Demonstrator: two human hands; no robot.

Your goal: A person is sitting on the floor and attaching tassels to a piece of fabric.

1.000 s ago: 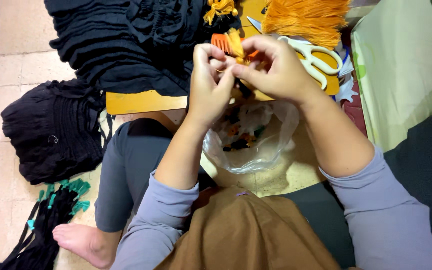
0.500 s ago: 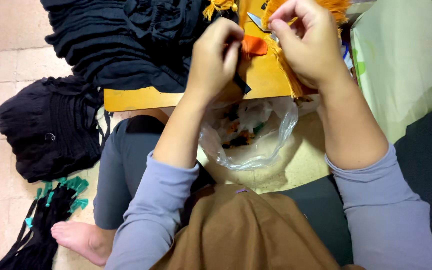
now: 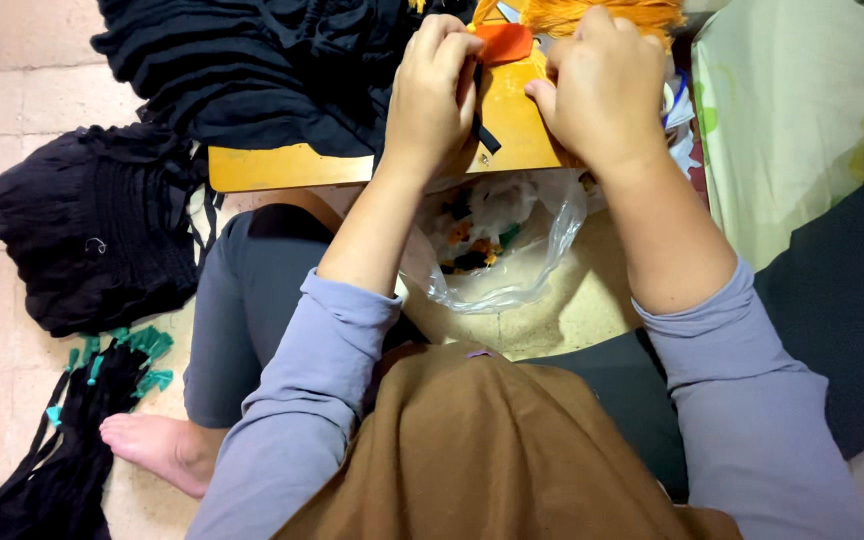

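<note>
Soft, even indoor light is falling from above and casting only faint shadows. The pale tiled floor (image 3: 12,110) is reading clearly. The heap of black pleated fabric (image 3: 252,70) is losing its fold detail in darkness. The clear crumpled plastic bag (image 3: 497,250) is showing mild glare. Slight motion blur is softening both hands; the frame edges are stretching slightly.

You sit on a floor of pale pinkish tiles (image 3: 12,90), evenly lit. To your right lies a light green bedsheet (image 3: 782,130) with a dark cloth (image 3: 842,300) over it. A low yellow wooden board (image 3: 282,168) stands before you.
</note>
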